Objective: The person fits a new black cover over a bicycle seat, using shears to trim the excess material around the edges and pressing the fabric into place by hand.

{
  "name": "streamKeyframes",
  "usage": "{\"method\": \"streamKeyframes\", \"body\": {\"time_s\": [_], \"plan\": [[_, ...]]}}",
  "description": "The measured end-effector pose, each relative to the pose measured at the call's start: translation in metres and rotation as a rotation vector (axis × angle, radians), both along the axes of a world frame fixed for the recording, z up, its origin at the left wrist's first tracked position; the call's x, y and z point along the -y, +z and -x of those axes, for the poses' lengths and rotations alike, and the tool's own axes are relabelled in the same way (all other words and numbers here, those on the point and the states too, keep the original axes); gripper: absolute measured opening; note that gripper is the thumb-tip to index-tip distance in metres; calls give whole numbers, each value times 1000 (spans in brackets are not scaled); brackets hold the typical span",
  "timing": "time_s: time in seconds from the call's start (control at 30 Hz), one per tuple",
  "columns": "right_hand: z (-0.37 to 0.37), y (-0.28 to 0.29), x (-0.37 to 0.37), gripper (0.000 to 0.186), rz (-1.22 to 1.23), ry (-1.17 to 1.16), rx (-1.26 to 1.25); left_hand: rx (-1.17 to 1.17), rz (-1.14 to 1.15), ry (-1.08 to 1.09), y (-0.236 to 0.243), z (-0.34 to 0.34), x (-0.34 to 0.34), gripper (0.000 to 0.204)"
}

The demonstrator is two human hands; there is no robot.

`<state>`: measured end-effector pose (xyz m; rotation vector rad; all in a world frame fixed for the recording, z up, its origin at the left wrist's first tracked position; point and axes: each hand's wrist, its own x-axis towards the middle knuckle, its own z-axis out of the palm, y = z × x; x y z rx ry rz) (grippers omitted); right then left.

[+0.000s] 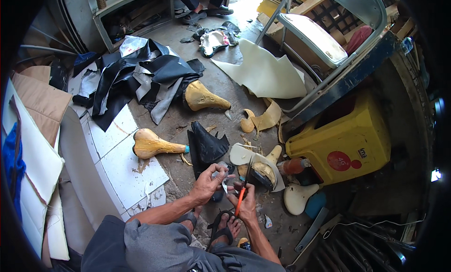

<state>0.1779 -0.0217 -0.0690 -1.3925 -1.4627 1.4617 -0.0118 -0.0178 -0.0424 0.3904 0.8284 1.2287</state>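
My right hand (245, 204) is closed around scissors (240, 200) with orange handles, their dark blades pointing away from me. Close by on the left, my left hand (206, 185) pinches a small white scrap (224, 184). Just beyond my hands lie a black saddle cover (210, 141) and a pale foam piece (240, 154), which lies against a bicycle saddle (263, 173) seen from its underside. A yellowed foam saddle (156, 143) rests partly on white tiles, and another yellowed saddle (203, 96) lies farther off. A cream saddle (297, 199) sits to the right.
A yellow plastic stool (338, 143) lies tipped at the right, near a bottle of reddish liquid (294, 166). Black sheet material (141, 75) is heaped at the left. Farther away are a pale foam sheet (265, 72), a folding chair (319, 39) and another person's feet (195, 16).
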Motion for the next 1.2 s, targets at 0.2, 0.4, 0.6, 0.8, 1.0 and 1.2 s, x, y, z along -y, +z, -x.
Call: {"method": "streamKeyframes", "body": {"time_s": [0.2, 0.4, 0.6, 0.8, 1.0, 1.2], "plan": [[19, -20, 5, 69, -60, -27, 273, -236, -179, 137, -1, 4, -12, 20], [-8, -57, 5, 65, 88, -281, 324, -1320, 0, 215, -20, 45, -7, 25], [6, -85, 11, 62, 482, -286, -37, -1423, -6, -45, -71, 42, 7, 41], [8, -103, 14, 57, 420, -186, 53, -1165, 46, -311, -70, 27, 9, 43], [12, -45, -8, 50, 389, -131, -108, -1133, 9, 45, -63, 53, 3, 51], [12, 16, -31, 37, 233, -107, -167, 532, 172, -300, -30, 37, 9, 78]]}}
